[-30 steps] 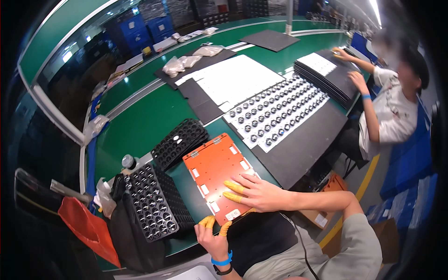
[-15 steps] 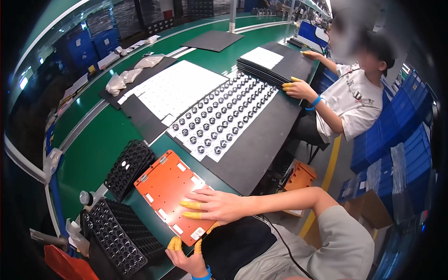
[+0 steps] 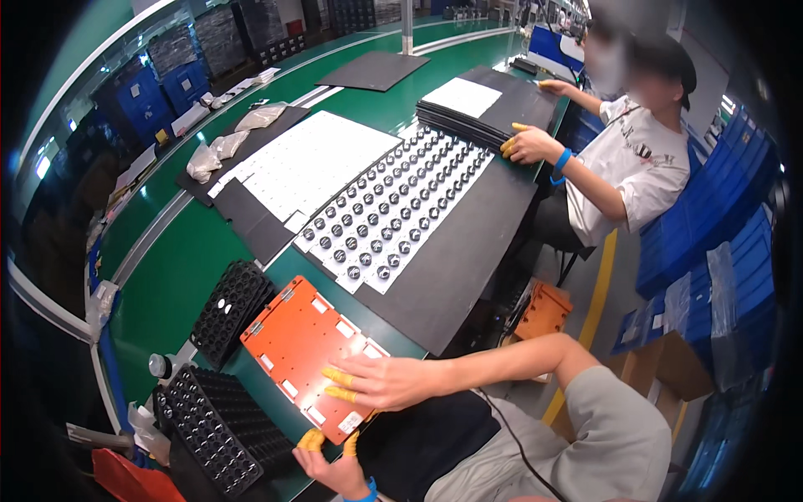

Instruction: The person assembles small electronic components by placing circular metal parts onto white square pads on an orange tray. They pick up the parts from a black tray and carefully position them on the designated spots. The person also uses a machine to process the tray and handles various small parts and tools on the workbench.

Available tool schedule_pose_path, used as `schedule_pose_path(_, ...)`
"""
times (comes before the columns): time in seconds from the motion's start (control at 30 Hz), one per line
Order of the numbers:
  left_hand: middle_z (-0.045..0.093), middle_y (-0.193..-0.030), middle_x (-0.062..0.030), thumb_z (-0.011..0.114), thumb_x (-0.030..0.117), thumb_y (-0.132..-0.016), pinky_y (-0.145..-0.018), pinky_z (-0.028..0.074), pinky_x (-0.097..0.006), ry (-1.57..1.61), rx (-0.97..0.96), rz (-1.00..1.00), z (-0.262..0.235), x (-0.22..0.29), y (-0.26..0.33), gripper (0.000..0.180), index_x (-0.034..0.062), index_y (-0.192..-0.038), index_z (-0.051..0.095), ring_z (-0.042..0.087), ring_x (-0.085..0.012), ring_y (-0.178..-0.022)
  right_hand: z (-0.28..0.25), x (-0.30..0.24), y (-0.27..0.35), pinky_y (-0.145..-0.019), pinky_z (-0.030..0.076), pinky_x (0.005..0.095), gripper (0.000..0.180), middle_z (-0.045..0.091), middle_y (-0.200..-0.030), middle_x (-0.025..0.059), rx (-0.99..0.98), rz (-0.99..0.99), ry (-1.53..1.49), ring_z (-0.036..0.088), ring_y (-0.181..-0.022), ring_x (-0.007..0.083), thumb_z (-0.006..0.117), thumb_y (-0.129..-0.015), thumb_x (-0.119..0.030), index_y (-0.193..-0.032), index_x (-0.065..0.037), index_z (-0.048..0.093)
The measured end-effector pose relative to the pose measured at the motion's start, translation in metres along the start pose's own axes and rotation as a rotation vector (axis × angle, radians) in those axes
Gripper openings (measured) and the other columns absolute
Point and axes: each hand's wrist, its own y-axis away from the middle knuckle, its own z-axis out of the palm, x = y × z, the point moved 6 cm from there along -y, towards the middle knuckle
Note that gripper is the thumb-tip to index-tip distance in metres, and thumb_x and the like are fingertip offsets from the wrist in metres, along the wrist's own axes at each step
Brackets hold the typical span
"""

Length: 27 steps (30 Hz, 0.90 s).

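An orange rectangular plate (image 3: 301, 326), with metal hinges at its far edge, white pads along its sides and small holes, lies on the green bench before me. My right hand (image 3: 376, 382) rests on its near right part, fingers stretched flat on the surface and yellow cots on some fingertips. At the near corner, my left hand (image 3: 330, 468) holds the plate's edge between yellow-covered fingers and thumb. What lies under the plate is hidden. Left of it stand a stack of black trays with round pockets (image 3: 209, 431) and a smaller black tray stack (image 3: 230, 309).
Beyond the plate, a white sheet with rows of black round parts (image 3: 376, 209) lies on a black board (image 3: 443, 259). A co-worker (image 3: 636, 159) at the right touches a stack of black boards (image 3: 468, 117). Blue bins (image 3: 703, 209) stand behind. Plastic bags (image 3: 222, 151) lie far left.
The view has shifted slightly. My right hand still lies on the plate, its fingers a little closer together. My left hand keeps its hold at the corner.
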Motion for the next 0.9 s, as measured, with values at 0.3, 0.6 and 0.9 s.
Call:
schedule_pose_path(0.3,0.065,-0.095,-0.0181,0.093,0.017,-0.065,-0.081,0.050,-0.047,-0.052,0.020,-0.027,-0.013,0.022,-0.003,0.040,0.0002,-0.094,0.069,0.061,-0.0368,-0.090,-0.066,0.004,-0.052,-0.081,0.054,0.0399,0.048,0.063,-0.109,0.0218,-0.029,-0.051,0.000,0.062,-0.109,0.0344,0.060,-0.085,-0.024,-0.122,0.006,0.059)
schedule_pose_path(0.6,0.063,-0.087,-0.0173,0.093,0.017,-0.064,-0.076,0.050,-0.046,-0.005,0.061,0.076,-0.015,0.034,-0.009,0.041,-0.0030,-0.084,0.064,0.060,-0.0367,-0.083,-0.148,0.129,-0.136,-0.064,0.052,0.0394,0.054,0.068,-0.080,0.0189,0.515,0.217,-0.647,0.068,-0.075,0.0337,0.087,-0.068,-0.035,-0.094,0.000,0.055)
schedule_pose_path(0.9,0.064,-0.087,-0.0166,0.094,0.018,-0.064,-0.075,0.050,-0.045,-0.013,0.094,0.116,-0.009,0.029,-0.002,0.042,-0.0021,-0.084,0.063,0.060,-0.0370,-0.080,0.000,0.218,-0.141,-0.062,0.045,0.0332,0.031,0.062,-0.074,0.0075,0.708,0.666,-1.083,0.053,-0.069,0.0131,0.075,-0.089,-0.020,-0.096,0.004,0.056)
